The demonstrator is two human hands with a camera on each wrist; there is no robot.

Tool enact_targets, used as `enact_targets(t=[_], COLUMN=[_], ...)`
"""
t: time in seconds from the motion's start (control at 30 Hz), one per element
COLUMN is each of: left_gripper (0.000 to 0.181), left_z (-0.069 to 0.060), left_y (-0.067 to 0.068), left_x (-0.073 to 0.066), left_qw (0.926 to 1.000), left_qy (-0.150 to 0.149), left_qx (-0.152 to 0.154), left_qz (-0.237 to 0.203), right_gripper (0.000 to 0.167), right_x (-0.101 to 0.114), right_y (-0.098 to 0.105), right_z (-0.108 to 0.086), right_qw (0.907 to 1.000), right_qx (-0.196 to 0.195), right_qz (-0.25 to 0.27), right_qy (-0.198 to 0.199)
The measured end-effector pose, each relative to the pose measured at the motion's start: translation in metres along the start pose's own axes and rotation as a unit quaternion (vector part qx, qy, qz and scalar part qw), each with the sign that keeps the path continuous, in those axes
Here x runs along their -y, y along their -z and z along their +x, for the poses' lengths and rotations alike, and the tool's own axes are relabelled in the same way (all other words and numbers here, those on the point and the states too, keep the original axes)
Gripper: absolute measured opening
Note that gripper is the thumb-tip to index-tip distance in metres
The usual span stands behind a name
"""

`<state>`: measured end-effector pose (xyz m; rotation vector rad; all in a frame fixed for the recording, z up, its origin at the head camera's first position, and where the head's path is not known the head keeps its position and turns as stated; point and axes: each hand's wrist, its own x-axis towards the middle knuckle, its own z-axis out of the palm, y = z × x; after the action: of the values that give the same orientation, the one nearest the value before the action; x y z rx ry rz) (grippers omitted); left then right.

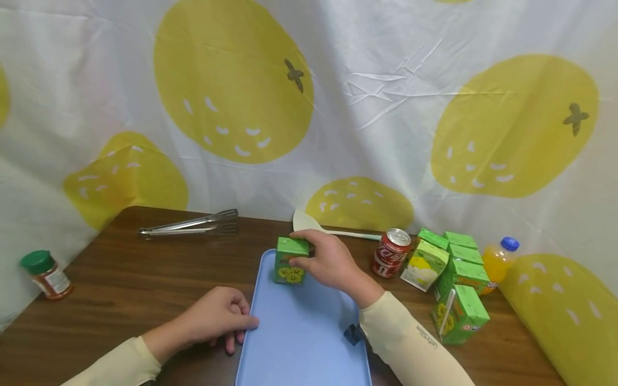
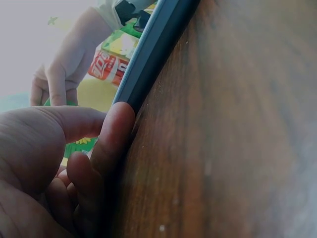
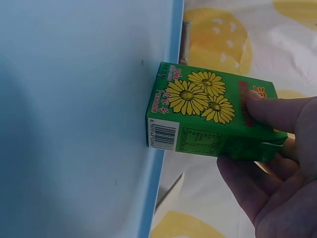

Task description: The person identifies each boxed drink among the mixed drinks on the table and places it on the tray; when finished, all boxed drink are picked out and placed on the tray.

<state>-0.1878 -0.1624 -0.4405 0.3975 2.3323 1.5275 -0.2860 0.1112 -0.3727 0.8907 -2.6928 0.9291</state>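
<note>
So the left hand (image 1: 219,317) has the blue tray's (image 1: 301,343) rim lightly pinched at 9 o'clock. Up at the tray's 11, the right hand (image 1: 330,260) grips a green juice box (image 1: 284,262), thumb and fingers only spread as wide as the box, which stands upright, long axis vertical, at that hand's 9 o'clock, way closer to it than to the left.

- I get an evenly bright head view, soft shadow on the blue tray (image 1: 299,343).
- My left-wrist view washes out upper left; the tabletop (image 2: 247,129) blurs.
- My right-wrist view dims leftward.
</note>
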Motion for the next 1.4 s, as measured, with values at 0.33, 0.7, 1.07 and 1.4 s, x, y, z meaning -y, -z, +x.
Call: enact_targets(t=[0.33, 0.7, 1.07, 1.4], left_gripper=[0.025, 0.025, 0.025, 0.025], left_z=[0.002, 0.002, 0.000, 0.001], left_y=[0.001, 0.000, 0.001, 0.001], left_x=[0.000, -0.001, -0.002, -0.001], left_qw=[1.0000, 0.9999, 1.0000, 1.0000], left_qy=[-0.002, -0.007, -0.006, -0.005], left_qx=[0.008, 0.009, 0.007, 0.008], left_qz=[-0.001, -0.003, -0.001, 0.001], right_gripper=[0.052, 0.054, 0.053, 0.053], right_x=[-0.003, -0.004, -0.003, -0.005], right_y=[-0.006, -0.008, -0.011, -0.012], right_z=[0.005, 0.011, 0.012, 0.012], right_qw=[0.9999, 0.9999, 0.9999, 0.9999], right_qx=[-0.013, -0.012, -0.009, -0.008], right_qz=[-0.001, -0.011, -0.012, -0.006], right_qy=[0.004, -0.003, -0.001, -0.007])
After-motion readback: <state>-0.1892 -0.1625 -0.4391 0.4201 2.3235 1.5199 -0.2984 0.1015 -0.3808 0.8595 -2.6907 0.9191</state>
